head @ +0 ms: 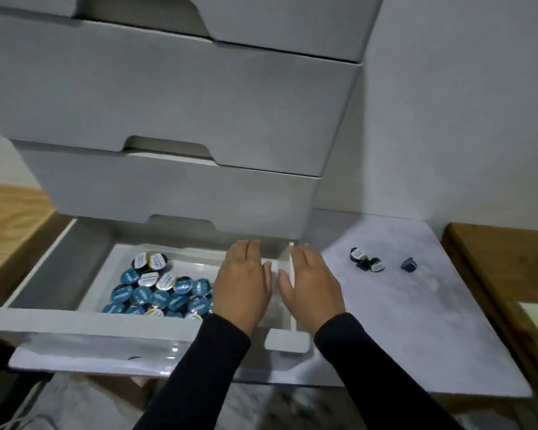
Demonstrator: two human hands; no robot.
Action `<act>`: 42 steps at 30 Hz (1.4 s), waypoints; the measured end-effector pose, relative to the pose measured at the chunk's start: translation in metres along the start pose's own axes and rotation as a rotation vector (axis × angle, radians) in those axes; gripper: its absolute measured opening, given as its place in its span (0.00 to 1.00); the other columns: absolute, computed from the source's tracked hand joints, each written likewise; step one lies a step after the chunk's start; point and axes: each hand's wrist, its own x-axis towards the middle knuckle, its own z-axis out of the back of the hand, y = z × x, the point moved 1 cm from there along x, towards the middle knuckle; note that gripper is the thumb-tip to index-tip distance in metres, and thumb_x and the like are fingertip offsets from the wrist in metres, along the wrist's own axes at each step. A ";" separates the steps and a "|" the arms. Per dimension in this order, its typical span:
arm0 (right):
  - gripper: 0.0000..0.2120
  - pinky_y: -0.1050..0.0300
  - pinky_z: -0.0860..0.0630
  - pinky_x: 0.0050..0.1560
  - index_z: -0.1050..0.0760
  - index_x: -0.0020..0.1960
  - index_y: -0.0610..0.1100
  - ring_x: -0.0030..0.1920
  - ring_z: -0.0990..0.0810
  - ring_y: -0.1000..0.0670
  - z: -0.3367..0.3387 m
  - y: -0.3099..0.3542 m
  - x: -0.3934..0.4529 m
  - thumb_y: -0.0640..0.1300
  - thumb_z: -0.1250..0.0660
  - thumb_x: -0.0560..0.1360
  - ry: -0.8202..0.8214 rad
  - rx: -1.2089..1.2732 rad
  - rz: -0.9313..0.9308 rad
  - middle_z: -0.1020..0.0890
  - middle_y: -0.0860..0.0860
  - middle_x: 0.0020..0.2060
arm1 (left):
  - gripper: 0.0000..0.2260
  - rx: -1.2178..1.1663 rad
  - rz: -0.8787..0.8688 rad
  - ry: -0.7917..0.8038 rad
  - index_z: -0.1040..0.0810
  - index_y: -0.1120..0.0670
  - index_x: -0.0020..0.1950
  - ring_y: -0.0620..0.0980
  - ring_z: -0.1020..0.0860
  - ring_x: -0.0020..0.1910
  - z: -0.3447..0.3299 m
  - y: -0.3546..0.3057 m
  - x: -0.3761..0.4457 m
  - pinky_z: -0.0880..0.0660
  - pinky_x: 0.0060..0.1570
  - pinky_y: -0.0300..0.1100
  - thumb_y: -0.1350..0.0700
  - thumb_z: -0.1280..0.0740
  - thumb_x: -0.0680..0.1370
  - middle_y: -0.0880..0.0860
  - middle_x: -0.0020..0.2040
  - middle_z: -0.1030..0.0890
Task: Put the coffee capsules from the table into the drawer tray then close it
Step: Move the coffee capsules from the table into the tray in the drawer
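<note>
The bottom drawer (84, 324) of a grey cabinet stands pulled out. Inside it a white tray (106, 274) holds several coffee capsules (159, 293) with blue and white lids. My left hand (243, 280) hovers flat over the tray's right part, fingers straight. My right hand (311, 283) is flat too, over the drawer's right wall, holding nothing. On the grey mat to the right lie three dark capsules in a small cluster (365, 260), and one more capsule (409, 264) lies apart from them.
The cabinet's upper drawers (174, 100) rise above the open one, all closed. A grey mat (416, 321) covers the table on the right. A wooden board (503, 259) borders it at far right, and wooden surface (10, 218) shows at left.
</note>
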 end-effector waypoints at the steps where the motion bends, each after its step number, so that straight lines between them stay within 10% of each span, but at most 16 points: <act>1: 0.20 0.53 0.22 0.52 0.25 0.56 0.36 0.56 0.21 0.43 0.010 -0.019 -0.004 0.47 0.40 0.71 -0.008 -0.002 -0.015 0.19 0.41 0.52 | 0.17 -0.024 -0.027 -0.013 0.25 0.63 0.59 0.57 0.21 0.53 -0.009 -0.020 0.000 0.24 0.53 0.46 0.59 0.29 0.72 0.60 0.52 0.20; 17: 0.23 0.55 0.34 0.64 0.38 0.69 0.41 0.68 0.34 0.46 0.041 -0.241 -0.043 0.49 0.43 0.77 0.233 -0.063 -0.233 0.32 0.45 0.67 | 0.20 -0.193 0.098 0.370 0.36 0.56 0.71 0.53 0.30 0.66 -0.154 -0.179 -0.010 0.32 0.61 0.44 0.53 0.42 0.80 0.56 0.66 0.28; 26: 0.21 0.50 0.20 0.38 0.23 0.52 0.33 0.41 0.19 0.36 -0.001 -0.298 0.008 0.45 0.40 0.67 0.260 0.166 -0.389 0.19 0.36 0.43 | 0.20 -0.365 0.337 0.571 0.36 0.53 0.71 0.57 0.26 0.60 -0.223 -0.181 0.047 0.30 0.57 0.45 0.56 0.43 0.79 0.59 0.58 0.22; 28: 0.19 0.49 0.22 0.47 0.25 0.57 0.33 0.49 0.20 0.35 -0.006 -0.306 0.023 0.41 0.37 0.69 0.274 0.159 -0.374 0.20 0.36 0.49 | 0.19 -0.419 0.386 0.582 0.36 0.52 0.70 0.58 0.24 0.54 -0.235 -0.183 0.058 0.28 0.51 0.45 0.57 0.43 0.79 0.59 0.53 0.19; 34: 0.19 0.57 0.35 0.61 0.30 0.66 0.43 0.62 0.28 0.45 -0.023 -0.327 0.066 0.39 0.38 0.75 0.376 0.223 -0.357 0.26 0.42 0.62 | 0.16 -0.524 0.431 0.578 0.33 0.46 0.65 0.53 0.22 0.44 -0.262 -0.187 0.082 0.30 0.43 0.40 0.55 0.41 0.77 0.54 0.45 0.19; 42: 0.14 0.84 0.41 0.43 0.22 0.58 0.42 0.47 0.30 0.55 -0.043 -0.339 0.078 0.34 0.37 0.74 0.421 0.341 -0.383 0.23 0.43 0.52 | 0.12 -0.600 0.444 0.500 0.24 0.48 0.60 0.41 0.26 0.45 -0.272 -0.189 0.093 0.34 0.46 0.27 0.55 0.42 0.79 0.46 0.48 0.20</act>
